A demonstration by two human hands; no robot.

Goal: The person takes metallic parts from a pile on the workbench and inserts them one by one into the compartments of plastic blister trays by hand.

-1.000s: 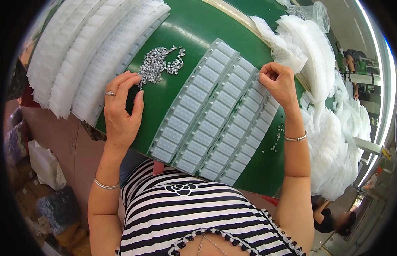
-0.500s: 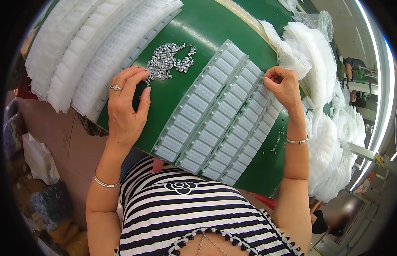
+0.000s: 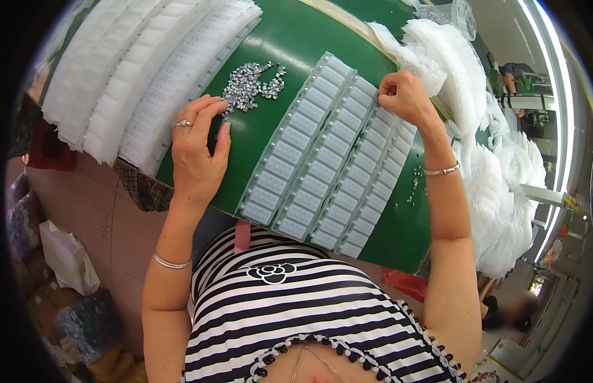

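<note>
Strips (image 3: pixel 317 159) lie mid-way across the table (image 3: pixel 290 38), many edges dotted silver, with loose bits (image 3: pixel 244 88) unplaced at ten o'clock, left hand (image 3: pixel 197 153) parted at nine, right hand (image 3: pixel 405 99) pinched closed at two, contents hidden.

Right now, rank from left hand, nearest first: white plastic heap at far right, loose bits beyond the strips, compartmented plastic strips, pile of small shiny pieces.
From the left hand:
1. Pile of small shiny pieces, at its fingertips
2. Compartmented plastic strips, to its right
3. Loose bits, right of the strips
4. White plastic heap, far right
</note>
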